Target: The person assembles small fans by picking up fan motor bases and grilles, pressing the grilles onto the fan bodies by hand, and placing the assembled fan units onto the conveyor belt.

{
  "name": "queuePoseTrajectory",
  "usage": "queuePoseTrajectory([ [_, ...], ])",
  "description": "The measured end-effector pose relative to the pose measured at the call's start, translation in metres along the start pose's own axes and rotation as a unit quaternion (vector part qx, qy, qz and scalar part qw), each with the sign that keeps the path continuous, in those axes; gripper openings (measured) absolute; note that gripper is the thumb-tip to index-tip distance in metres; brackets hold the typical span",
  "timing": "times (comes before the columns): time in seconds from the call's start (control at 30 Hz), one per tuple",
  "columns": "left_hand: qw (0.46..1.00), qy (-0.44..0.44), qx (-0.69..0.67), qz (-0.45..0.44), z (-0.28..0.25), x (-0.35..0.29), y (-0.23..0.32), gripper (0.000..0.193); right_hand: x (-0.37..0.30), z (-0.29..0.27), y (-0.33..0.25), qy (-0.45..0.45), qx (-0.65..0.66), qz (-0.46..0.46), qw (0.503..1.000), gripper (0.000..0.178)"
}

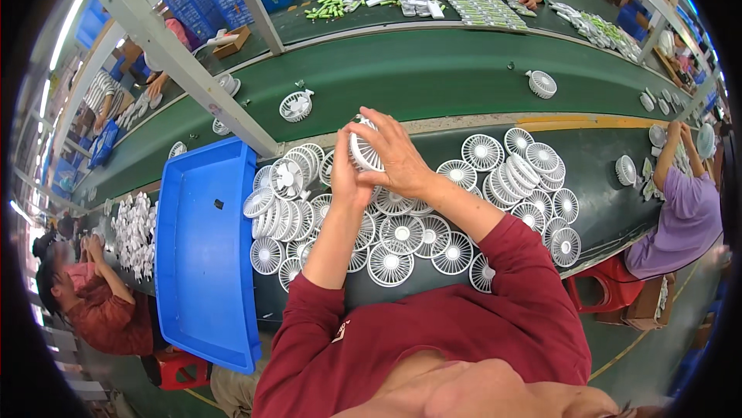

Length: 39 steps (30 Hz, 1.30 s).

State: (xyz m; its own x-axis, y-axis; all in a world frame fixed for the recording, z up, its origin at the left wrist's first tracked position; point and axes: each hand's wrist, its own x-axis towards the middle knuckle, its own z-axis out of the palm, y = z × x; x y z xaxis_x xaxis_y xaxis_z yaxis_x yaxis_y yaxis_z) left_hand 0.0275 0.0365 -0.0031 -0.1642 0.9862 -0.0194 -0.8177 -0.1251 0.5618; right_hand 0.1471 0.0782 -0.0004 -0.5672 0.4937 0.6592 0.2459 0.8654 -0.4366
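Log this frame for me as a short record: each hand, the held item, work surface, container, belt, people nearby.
Left hand: left hand closed around one side of a white fan unit
Right hand: right hand gripping the same unit from the other side
Held item: round, ribbed, raised above the table; details partly hidden by fingers
Work surface: dark table with piled white round grilles
Container: blue tray, left, a small black piece inside
Belt: green conveyor beyond the table, carrying scattered fan units
People nearby: purple-topped person at right
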Motion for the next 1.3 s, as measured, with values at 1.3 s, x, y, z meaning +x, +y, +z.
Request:
queuePoseTrajectory([
  [1.3,0.844,0.059,0.382,0.371,0.001,-0.04,-0.018,0.026,-0.007,0.02,-0.035,0.073,0.271,0.057,0.958,0.083],
])
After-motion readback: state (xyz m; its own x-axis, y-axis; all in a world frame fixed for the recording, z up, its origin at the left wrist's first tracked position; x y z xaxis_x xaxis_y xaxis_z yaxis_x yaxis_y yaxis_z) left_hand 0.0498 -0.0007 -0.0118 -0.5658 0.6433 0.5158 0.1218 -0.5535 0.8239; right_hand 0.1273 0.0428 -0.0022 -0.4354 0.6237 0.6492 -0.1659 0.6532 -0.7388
